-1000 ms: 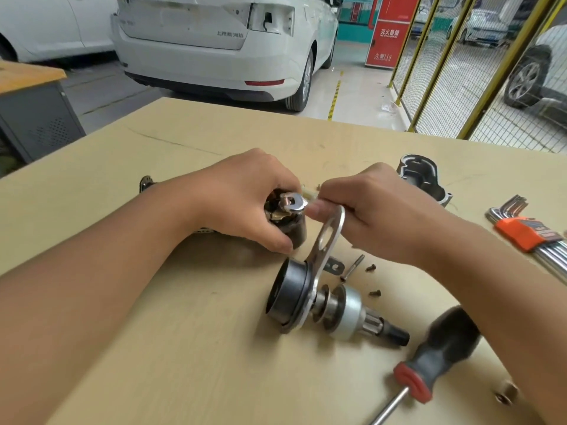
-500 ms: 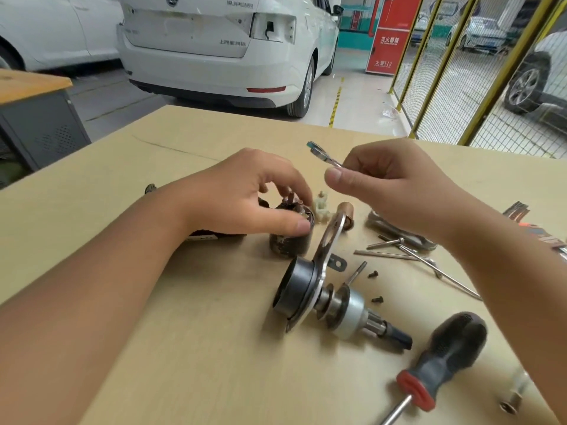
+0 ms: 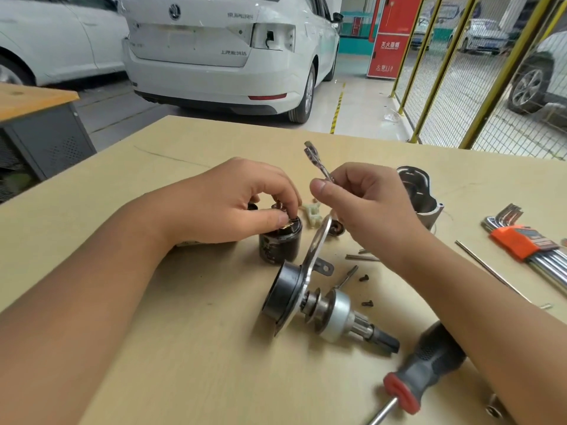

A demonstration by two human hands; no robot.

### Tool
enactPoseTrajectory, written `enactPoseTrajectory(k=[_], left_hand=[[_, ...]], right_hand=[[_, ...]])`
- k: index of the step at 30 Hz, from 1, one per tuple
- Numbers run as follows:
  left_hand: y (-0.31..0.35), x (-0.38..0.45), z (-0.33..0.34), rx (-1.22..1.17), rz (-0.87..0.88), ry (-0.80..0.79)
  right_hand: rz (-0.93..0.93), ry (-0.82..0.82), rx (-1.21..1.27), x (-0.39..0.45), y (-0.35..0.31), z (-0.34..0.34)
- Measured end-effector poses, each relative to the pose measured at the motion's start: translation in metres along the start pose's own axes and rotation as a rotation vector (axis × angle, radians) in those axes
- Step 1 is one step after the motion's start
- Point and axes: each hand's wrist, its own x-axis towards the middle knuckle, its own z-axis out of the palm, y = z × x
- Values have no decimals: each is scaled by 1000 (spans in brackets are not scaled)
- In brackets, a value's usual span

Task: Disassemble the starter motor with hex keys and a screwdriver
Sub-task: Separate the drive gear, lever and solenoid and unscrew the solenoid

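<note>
The right hand [image 3: 365, 200] has lifted a small metal strip [image 3: 317, 162] clear, pinched in its grip; the left hand [image 3: 233, 200] pinches the black cylinder's [image 3: 279, 242] top, just beside. That piece looks freed.

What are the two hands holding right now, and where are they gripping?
The right hand pinches a small metal strip by its lower end, raised above the table. The left hand grips the top of the upright dark cylinder with its fingertips.

A black-and-red handle is showing on the screwdriver [image 3: 425, 368], an orange holder on the silver hex keys [image 3: 527, 242], black on the cylinder [image 3: 279, 245], pale wood on the table [image 3: 171, 348].
</note>
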Motion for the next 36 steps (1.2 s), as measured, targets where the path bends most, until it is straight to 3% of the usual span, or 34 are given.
enactPoseTrajectory(k=[7, 15, 20, 25, 32, 36], left_hand=[[4, 3, 2, 18, 14, 11], [10, 6, 9, 170, 37, 131], [15, 1, 7, 299, 50, 111], [14, -1, 2, 250, 5, 53], [13, 3, 5, 240, 79, 200], [15, -1, 0, 231, 44, 142]], right_hand=[[26, -249, 91, 1, -3, -2], [181, -289, 212, 1, -12, -1], [212, -274, 163, 2, -15, 1], [212, -272, 152, 2, -14, 3], [209, -266, 178, 0, -12, 4], [196, -249, 182, 0, -12, 4]])
